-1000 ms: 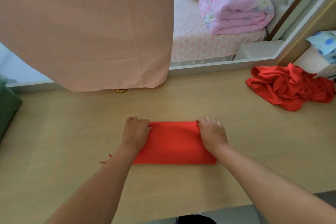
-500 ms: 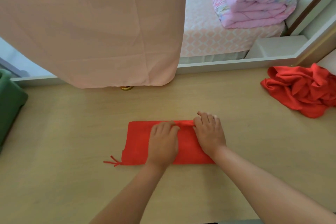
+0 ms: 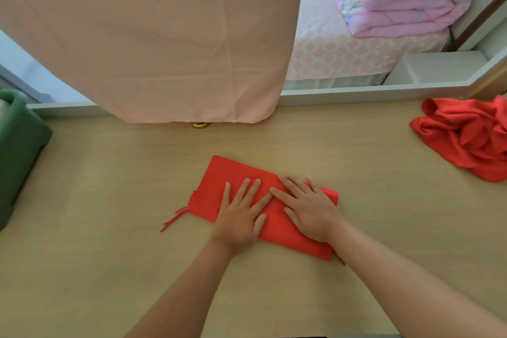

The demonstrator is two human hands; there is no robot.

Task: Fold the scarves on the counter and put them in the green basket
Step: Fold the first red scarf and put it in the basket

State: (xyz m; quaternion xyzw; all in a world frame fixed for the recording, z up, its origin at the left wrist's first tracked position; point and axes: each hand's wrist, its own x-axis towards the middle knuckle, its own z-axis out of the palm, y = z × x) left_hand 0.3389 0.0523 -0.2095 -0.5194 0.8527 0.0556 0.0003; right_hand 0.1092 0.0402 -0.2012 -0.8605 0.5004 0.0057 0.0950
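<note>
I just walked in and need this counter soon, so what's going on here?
A person is folding scarves. The left hand and right hand both lie flat, fingers straight, on a folded red scarf in the middle of the counter. It is not yet in the green basket at the counter's left edge. A second red scarf lies crumpled, unfolded, at the right edge.

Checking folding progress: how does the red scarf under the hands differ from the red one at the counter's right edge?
The folded scarf is a flat rectangle; the crumpled scarf is a loose heap. The left hand and right hand press flat on the folded scarf; nothing touches the crumpled scarf. Both are red and lie on the counter, outside the green basket.
</note>
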